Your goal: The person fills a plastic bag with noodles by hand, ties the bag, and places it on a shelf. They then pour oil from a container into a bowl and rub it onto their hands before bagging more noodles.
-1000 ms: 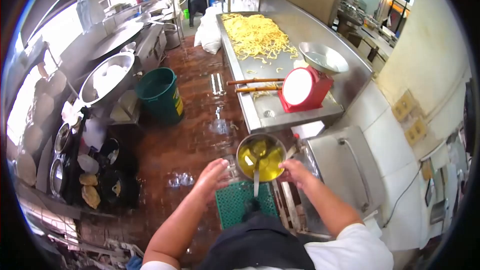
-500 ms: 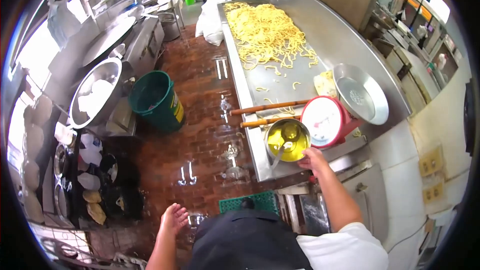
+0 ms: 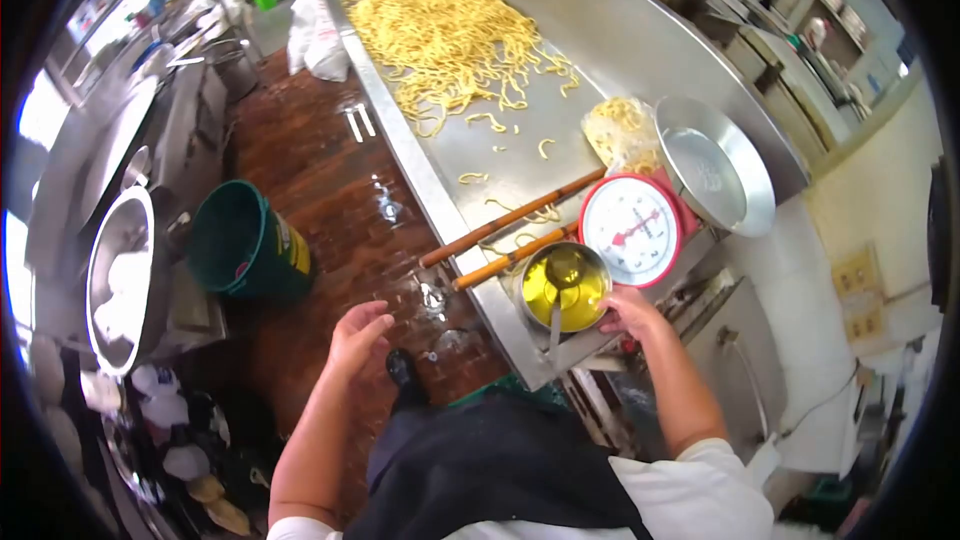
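Note:
A metal pot (image 3: 522, 292) of yellow oil stands at the near corner of the steel table, with a ladle (image 3: 556, 325) dipped in it. My right hand (image 3: 630, 314) is closed on the pot's right rim. Over the brick floor, left of the table, my left hand (image 3: 360, 336) holds nothing, its fingers loosely bent and apart. Right behind the pot is a red scale (image 3: 630, 230) with a white dial. Two wooden rods (image 3: 520, 215) lie side by side across the table edge, next to the pot.
Yellow noodles (image 3: 450, 35) are spread over the far part of the steel table (image 3: 490, 165). A bag of noodles (image 3: 618, 135) and a wide metal pan (image 3: 715, 165) are beside the scale. A green bin (image 3: 245, 245) stands on the floor at left, near a large metal bowl (image 3: 120, 280).
My left hand has risen and come forward. My right hand stays at the pot's rim. The view has turned, and the scale's dial now shows clearly. A boot has come into view.

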`<action>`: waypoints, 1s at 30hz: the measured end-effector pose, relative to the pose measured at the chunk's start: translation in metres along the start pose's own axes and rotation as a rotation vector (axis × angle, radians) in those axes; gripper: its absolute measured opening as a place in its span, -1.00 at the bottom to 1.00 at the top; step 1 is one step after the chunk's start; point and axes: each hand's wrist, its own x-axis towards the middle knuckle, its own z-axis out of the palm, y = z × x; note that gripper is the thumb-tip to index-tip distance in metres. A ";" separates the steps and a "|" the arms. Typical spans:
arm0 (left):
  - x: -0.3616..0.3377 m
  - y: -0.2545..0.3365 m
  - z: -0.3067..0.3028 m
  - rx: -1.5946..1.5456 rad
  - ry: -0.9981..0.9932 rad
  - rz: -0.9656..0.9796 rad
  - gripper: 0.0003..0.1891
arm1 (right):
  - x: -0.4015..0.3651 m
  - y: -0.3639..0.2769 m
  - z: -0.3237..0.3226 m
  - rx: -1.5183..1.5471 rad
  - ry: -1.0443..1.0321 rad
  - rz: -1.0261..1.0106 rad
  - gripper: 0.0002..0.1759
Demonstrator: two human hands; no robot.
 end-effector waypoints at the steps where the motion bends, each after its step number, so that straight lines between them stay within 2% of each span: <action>1: 0.014 0.001 -0.010 0.016 -0.041 -0.016 -0.53 | 0.000 0.000 0.001 -0.008 0.032 0.006 -0.58; 3: 0.044 0.007 -0.031 0.005 -0.151 -0.016 -0.54 | -0.005 -0.009 0.006 -0.040 0.053 0.067 -0.52; 7: 0.084 0.054 -0.053 0.083 -0.248 -0.076 -0.55 | -0.007 -0.015 0.020 -0.119 0.197 0.073 -0.62; 9: 0.115 0.065 -0.057 0.145 -0.320 -0.064 -0.55 | -0.012 -0.017 0.026 -0.138 0.278 0.079 -0.62; 11: 0.138 0.088 -0.042 0.272 -0.422 0.039 -0.62 | -0.017 -0.014 0.032 -0.209 0.399 0.056 -0.63; 12: 0.155 0.091 -0.032 0.359 -0.476 0.150 -0.64 | -0.017 -0.003 0.040 -0.485 0.679 -0.271 -0.64; 13: 0.164 0.100 -0.019 0.369 -0.499 0.151 -0.64 | -0.026 -0.014 0.058 -0.471 0.698 -0.257 -0.64; 15: 0.174 0.116 0.020 0.628 -0.608 0.334 -0.57 | -0.044 -0.044 0.097 -0.350 1.021 -0.392 -0.61; 17: 0.164 0.135 0.064 0.939 -0.616 0.647 -0.48 | -0.047 -0.065 0.139 -0.104 0.778 -0.377 -0.55; 19: 0.167 0.137 0.106 1.028 -0.784 0.751 -0.44 | -0.043 -0.085 0.174 0.008 0.484 -0.241 -0.46; 21: 0.182 0.135 0.135 1.122 -0.810 0.811 -0.46 | -0.034 -0.104 0.193 -0.048 0.406 -0.041 -0.34; 22: 0.194 0.132 0.144 1.129 -0.783 0.778 -0.46 | -0.017 -0.090 0.199 -0.259 0.481 -0.196 -0.23; 23: 0.204 0.126 0.150 1.129 -0.755 0.735 -0.45 | -0.008 -0.079 0.208 -0.235 0.498 -0.183 -0.23; 25: 0.221 0.121 0.157 1.069 -0.798 0.731 -0.42 | 0.005 -0.086 0.223 0.033 0.480 -0.008 -0.12; 26: 0.224 0.124 0.161 1.140 -0.853 0.642 -0.39 | 0.033 -0.052 0.231 0.016 0.592 -0.183 -0.06; 27: 0.229 0.127 0.166 1.215 -0.905 0.560 -0.35 | 0.039 -0.059 0.233 0.025 0.612 -0.180 -0.06; 29: 0.239 0.126 0.171 1.214 -0.921 0.614 -0.30 | 0.059 -0.078 0.248 0.084 0.626 -0.325 -0.07; 30: 0.246 0.127 0.172 1.236 -0.910 0.582 -0.30 | 0.063 -0.095 0.252 0.087 0.555 -0.237 -0.17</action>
